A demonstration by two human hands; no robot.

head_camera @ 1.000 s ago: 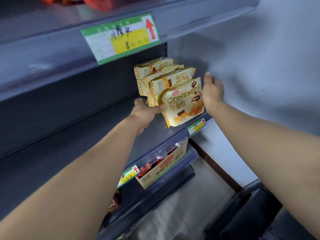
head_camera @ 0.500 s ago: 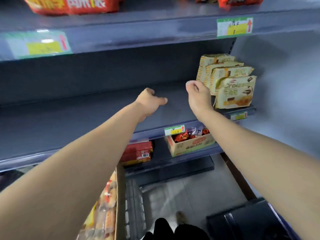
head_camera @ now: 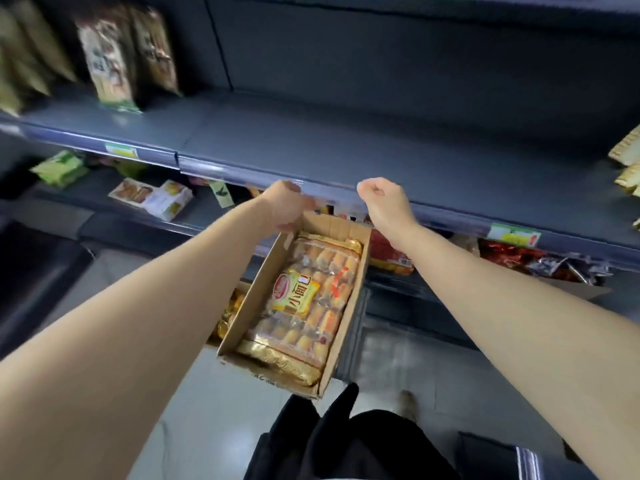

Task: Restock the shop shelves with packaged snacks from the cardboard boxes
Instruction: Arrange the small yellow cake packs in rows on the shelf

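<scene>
An open cardboard box [head_camera: 256,299] sits tilted below me in front of the shelves. It holds a clear bag of small golden breads [head_camera: 304,306] with a yellow label. My left hand [head_camera: 287,206] is curled over the box's far left corner; its fingers are hidden, so a grip cannot be told. My right hand [head_camera: 384,202] hovers just above the far right corner in a loose fist with nothing in it. The grey middle shelf [head_camera: 346,143] runs behind both hands. Yellow croissant packs [head_camera: 628,157] show at its right edge.
Tall brown snack bags [head_camera: 107,64] stand on the shelf's left end. The lower shelf holds a green pack [head_camera: 59,168], white boxes [head_camera: 152,199] and red packs [head_camera: 391,251]. My dark trousers [head_camera: 346,445] are below, and a dark crate [head_camera: 502,459] stands on the floor at right.
My view has swung left and down, away from the croissant packs. Both hands left the packs and dropped to the far end of the bread box.
</scene>
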